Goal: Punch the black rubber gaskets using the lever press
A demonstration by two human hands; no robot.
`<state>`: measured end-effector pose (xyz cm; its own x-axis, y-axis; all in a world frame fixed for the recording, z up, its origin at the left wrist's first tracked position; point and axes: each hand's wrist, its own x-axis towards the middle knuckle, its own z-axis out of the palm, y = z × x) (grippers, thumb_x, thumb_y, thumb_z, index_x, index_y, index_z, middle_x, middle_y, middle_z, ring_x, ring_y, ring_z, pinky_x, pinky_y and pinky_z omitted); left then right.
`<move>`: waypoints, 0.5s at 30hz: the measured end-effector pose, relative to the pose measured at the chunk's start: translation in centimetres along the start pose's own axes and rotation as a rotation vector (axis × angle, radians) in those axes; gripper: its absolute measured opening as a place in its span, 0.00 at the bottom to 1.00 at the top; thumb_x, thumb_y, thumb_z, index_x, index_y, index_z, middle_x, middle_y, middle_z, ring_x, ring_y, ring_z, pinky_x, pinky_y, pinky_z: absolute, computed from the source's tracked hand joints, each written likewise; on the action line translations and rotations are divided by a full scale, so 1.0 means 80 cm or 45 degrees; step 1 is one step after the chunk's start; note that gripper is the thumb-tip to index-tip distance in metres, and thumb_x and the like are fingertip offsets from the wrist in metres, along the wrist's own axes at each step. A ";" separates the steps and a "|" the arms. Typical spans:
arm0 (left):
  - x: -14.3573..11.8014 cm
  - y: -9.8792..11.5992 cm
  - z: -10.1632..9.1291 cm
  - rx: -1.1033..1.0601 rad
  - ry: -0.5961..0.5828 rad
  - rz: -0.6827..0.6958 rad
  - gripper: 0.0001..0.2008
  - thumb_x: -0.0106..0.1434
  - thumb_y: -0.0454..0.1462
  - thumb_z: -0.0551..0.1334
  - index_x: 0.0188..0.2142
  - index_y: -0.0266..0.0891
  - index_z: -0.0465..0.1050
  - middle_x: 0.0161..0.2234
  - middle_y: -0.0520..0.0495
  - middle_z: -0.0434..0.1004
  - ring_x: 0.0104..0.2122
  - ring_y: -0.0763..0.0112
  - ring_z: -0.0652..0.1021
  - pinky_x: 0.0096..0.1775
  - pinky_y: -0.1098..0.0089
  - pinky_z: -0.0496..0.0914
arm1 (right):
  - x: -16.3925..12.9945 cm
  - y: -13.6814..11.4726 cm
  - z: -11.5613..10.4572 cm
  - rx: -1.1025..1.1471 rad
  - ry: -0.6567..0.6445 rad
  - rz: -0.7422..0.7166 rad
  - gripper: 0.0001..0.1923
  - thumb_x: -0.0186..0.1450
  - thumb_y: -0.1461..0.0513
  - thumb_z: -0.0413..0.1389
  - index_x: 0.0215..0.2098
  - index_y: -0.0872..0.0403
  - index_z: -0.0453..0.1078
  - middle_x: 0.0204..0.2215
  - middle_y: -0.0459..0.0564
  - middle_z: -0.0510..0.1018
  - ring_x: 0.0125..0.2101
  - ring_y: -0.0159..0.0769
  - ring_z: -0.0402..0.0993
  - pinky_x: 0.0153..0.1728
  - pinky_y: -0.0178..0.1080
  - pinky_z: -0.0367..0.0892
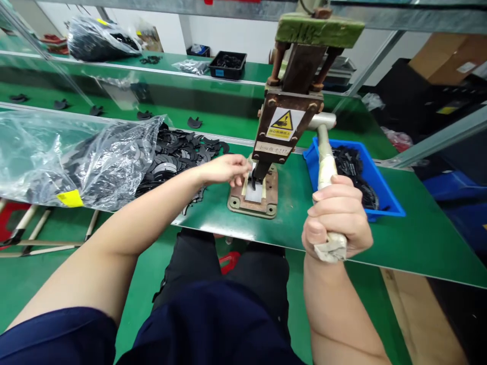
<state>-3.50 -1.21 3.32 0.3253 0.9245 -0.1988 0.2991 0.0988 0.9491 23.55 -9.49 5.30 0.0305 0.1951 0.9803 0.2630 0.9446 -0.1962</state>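
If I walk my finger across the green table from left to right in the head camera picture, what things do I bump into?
Plastic bag → pile of black parts → left hand → press → handle held by right hand → blue bin.

Green surface (418, 238) carrying a brown press (289, 121) with a moss-green top block (319, 29) and a tan base plate (253, 203). Warning label (284, 123): white, with a yellow triangle and black symbol. Lever (325, 157): cream, with a white wrap at its end. Blue bin (375, 177) holding black parts. Black flat pieces (178, 149) beside a clear plastic bag (68, 157) bearing a yellow tag (70, 198). Black tray (227, 65) on the green shelf (114, 81). Navy sleeve (57, 337).
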 end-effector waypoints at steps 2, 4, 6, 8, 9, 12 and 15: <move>-0.014 -0.003 -0.047 0.185 0.151 0.153 0.12 0.71 0.45 0.66 0.44 0.38 0.77 0.41 0.42 0.84 0.31 0.72 0.81 0.32 0.71 0.73 | 0.000 0.000 0.002 0.013 0.024 0.009 0.15 0.64 0.54 0.65 0.25 0.45 0.66 0.22 0.37 0.72 0.32 0.37 0.77 0.54 0.59 0.75; -0.027 -0.014 -0.092 0.552 0.317 0.216 0.13 0.70 0.45 0.65 0.46 0.39 0.79 0.42 0.43 0.84 0.36 0.67 0.81 0.40 0.67 0.75 | 0.000 -0.001 0.005 0.044 0.050 0.017 0.16 0.65 0.55 0.65 0.24 0.48 0.65 0.22 0.38 0.73 0.32 0.35 0.77 0.54 0.58 0.74; -0.036 -0.031 -0.124 0.988 0.338 0.219 0.14 0.67 0.45 0.66 0.47 0.40 0.81 0.45 0.43 0.84 0.44 0.61 0.81 0.50 0.62 0.74 | 0.000 -0.001 0.007 0.069 0.078 0.016 0.17 0.65 0.56 0.64 0.24 0.50 0.64 0.22 0.38 0.73 0.33 0.33 0.77 0.54 0.57 0.73; -0.039 -0.049 -0.137 1.355 0.263 0.201 0.17 0.66 0.45 0.67 0.51 0.42 0.82 0.52 0.41 0.83 0.53 0.54 0.79 0.58 0.58 0.70 | -0.001 -0.001 0.008 0.078 0.094 0.011 0.17 0.65 0.56 0.65 0.24 0.50 0.63 0.22 0.38 0.73 0.33 0.33 0.77 0.54 0.57 0.73; -0.038 -0.056 -0.137 1.491 0.230 0.191 0.20 0.66 0.45 0.67 0.54 0.42 0.81 0.55 0.40 0.82 0.56 0.52 0.78 0.60 0.57 0.68 | -0.001 -0.001 0.008 0.078 0.091 0.006 0.17 0.65 0.56 0.65 0.24 0.50 0.64 0.22 0.38 0.73 0.33 0.34 0.77 0.54 0.57 0.73; -0.030 -0.067 -0.123 1.731 0.193 0.149 0.25 0.66 0.47 0.67 0.60 0.42 0.79 0.61 0.37 0.78 0.60 0.47 0.73 0.61 0.55 0.66 | -0.001 0.000 0.005 0.058 0.058 0.011 0.15 0.64 0.57 0.64 0.24 0.48 0.65 0.22 0.38 0.73 0.32 0.35 0.77 0.54 0.57 0.74; -0.018 -0.069 -0.109 1.841 0.145 0.140 0.24 0.66 0.45 0.68 0.58 0.40 0.80 0.59 0.35 0.77 0.59 0.46 0.72 0.58 0.55 0.66 | 0.000 0.000 0.003 0.050 0.039 0.010 0.14 0.63 0.57 0.64 0.25 0.48 0.65 0.22 0.38 0.73 0.32 0.36 0.77 0.54 0.58 0.74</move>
<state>-13.48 0.11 0.53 0.3547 0.9332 -0.0573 0.9247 -0.3592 -0.1263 23.34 -9.42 5.32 0.0619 0.1953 0.9788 0.2245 0.9528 -0.2043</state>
